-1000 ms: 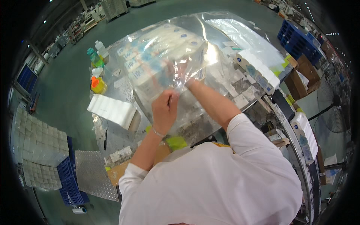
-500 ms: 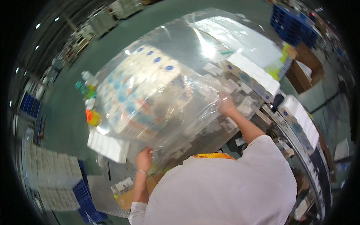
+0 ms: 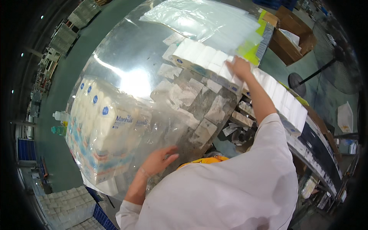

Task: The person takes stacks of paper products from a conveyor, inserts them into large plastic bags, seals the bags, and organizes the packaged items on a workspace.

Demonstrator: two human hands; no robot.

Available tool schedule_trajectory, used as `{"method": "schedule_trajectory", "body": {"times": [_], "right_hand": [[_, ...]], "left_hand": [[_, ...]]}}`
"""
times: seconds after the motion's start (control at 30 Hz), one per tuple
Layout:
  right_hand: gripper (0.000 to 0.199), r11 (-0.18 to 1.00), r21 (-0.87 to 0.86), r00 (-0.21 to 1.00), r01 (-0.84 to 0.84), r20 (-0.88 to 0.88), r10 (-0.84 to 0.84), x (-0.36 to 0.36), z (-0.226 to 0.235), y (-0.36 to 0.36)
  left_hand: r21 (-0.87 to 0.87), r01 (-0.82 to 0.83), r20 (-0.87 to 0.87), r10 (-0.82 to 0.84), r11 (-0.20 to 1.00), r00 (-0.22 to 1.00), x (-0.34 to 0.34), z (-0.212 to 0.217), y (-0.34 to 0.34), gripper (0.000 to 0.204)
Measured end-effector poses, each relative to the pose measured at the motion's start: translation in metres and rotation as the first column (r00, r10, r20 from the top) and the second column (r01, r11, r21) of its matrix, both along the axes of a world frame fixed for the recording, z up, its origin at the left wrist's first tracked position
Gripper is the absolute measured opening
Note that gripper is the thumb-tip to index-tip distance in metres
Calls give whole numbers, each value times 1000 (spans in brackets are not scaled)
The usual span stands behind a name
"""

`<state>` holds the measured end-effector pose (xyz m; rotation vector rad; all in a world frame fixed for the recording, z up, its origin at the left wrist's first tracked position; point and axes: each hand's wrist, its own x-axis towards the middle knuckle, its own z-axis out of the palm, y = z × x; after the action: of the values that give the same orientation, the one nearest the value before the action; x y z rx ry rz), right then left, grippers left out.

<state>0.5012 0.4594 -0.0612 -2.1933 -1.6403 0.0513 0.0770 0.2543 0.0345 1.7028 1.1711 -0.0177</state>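
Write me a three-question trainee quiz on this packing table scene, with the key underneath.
1. True or false: the right hand rests on a row of white tissue packs at the far side of the metal table.
2. Where does the left hand lie? A) on the standing fan B) on the clear plastic beside the big bag of packs C) on the cardboard box
3. Fill in: the stack of flat clear bags lies at the ____ end of the table.

Key: 1 true. 2 B. 3 far.
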Motion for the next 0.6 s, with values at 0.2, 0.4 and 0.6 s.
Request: {"method": "schedule_trajectory", "body": {"times": [0.2, 0.4, 0.6], "right_hand": [[82, 886, -232, 874, -402, -385, 295, -101, 10, -20], [40, 962, -101, 175, -255, -983, -57, -130, -85, -42], [54, 991, -62, -89, -122, -993, -73, -176, -62, -53]], "left_hand": [[-22, -491, 466, 444, 871, 766, 76, -65, 84, 49], [-593, -615, 430, 850, 519, 303, 69, -128, 95, 47], [-774, -479, 387, 908, 414, 160, 79, -119, 87, 51]]}}
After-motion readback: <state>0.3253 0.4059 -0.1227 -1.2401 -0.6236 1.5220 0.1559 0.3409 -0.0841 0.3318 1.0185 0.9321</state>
